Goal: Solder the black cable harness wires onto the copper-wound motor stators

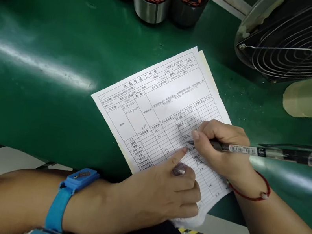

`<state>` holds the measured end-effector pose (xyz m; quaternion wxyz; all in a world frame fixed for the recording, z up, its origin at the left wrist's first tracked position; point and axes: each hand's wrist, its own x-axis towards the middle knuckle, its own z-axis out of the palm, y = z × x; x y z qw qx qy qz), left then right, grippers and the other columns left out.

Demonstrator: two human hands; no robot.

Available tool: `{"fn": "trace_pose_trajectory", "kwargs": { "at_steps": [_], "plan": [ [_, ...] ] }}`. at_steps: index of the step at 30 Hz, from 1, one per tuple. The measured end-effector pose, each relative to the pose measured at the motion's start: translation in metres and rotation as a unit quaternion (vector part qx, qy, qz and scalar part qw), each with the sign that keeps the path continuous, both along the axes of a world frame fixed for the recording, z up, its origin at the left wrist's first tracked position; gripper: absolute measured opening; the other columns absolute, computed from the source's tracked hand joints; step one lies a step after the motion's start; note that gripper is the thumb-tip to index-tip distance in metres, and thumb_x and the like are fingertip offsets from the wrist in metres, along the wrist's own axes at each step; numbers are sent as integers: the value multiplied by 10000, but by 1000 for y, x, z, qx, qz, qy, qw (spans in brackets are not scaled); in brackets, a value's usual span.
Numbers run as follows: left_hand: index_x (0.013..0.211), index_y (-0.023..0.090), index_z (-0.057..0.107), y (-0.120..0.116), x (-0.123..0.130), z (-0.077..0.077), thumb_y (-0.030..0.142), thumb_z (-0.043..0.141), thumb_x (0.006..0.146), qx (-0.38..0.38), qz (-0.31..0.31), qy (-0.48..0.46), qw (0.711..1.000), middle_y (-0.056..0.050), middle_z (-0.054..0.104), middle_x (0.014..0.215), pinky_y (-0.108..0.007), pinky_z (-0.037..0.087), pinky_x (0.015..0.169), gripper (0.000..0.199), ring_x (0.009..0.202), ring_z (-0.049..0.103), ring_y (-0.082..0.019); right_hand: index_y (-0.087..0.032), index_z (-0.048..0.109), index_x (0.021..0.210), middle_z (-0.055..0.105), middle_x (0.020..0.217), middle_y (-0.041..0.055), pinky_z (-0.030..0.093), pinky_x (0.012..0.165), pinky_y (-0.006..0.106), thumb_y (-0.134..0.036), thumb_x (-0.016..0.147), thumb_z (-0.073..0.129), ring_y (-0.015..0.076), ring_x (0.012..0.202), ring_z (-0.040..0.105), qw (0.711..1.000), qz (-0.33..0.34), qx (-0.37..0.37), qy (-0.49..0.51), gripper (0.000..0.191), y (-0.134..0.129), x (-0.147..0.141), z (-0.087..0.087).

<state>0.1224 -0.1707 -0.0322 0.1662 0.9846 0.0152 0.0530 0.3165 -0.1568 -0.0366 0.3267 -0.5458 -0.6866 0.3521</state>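
Observation:
A printed form [159, 97] with tables and handwritten entries lies slanted on the green table, with another sheet showing beneath its edges. My right hand [222, 148] pinches a black gel pen [246, 149], its tip at a row in the lower half of the form. On the same sheet rests my left hand [161, 193]; its index finger stretches toward the pen tip, and its other visible fingers are curled. A small shiny, see-through thing [179, 169] shows by those curled fingers; its kind is unclear, and the hand hides part of it.
Several motor stators [153, 0] with copper windings stand at the table's [44, 86] far side. At the upper right is a fan with a wire guard [303, 42]. A roll of clear tape [306, 96] lies below it. A blue wrist strap [71, 194] circles my left wrist.

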Motion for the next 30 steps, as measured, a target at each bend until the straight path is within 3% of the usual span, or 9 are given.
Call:
{"fn": "trace_pose_trajectory", "kwargs": {
  "at_steps": [8, 11, 14, 20, 30],
  "plan": [
    [1214, 301, 547, 1, 0, -6, 243, 383, 956, 39, -27, 4, 999, 5, 473, 1338, -612, 375, 1067, 311, 1228, 446, -260, -188, 395, 596, 388, 514, -67, 283, 439, 224, -92, 846, 602, 60, 468, 351, 1000, 2, 21, -3, 338, 2, -2, 0],
    [1331, 244, 481, -1, 1, -5, 257, 356, 967, 62, -4, 31, 998, -43, 392, 1454, -556, 364, 1109, 386, 1314, 386, -250, -192, 389, 591, 377, 510, -64, 274, 433, 240, -97, 844, 605, 66, 463, 355, 1000, 3, 19, -7, 346, 1, -2, 0],
    [1357, 217, 463, -1, 2, -3, 258, 335, 971, 73, 2, 43, 996, -68, 433, 1423, -545, 357, 1128, 409, 1317, 395, -237, -195, 390, 593, 375, 512, -63, 278, 430, 245, -87, 828, 616, 71, 461, 369, 1000, 6, 14, 0, 344, 1, -1, 0],
    [1338, 286, 457, 2, 4, 3, 277, 329, 973, 101, -20, 77, 992, -24, 423, 1409, -548, 386, 1125, 388, 1313, 392, -207, -193, 403, 597, 395, 513, -61, 285, 414, 237, -74, 826, 621, 71, 460, 382, 1000, 7, -8, 19, 338, 2, -1, 2],
    [1286, 265, 487, -1, 5, -1, 298, 348, 957, 90, -21, 61, 994, -51, 435, 1388, -592, 393, 1094, 359, 1294, 404, -229, -195, 412, 593, 395, 508, -59, 292, 406, 239, -84, 830, 617, 76, 461, 400, 999, -21, -17, 23, 332, 3, -2, 7]
  ]
}}
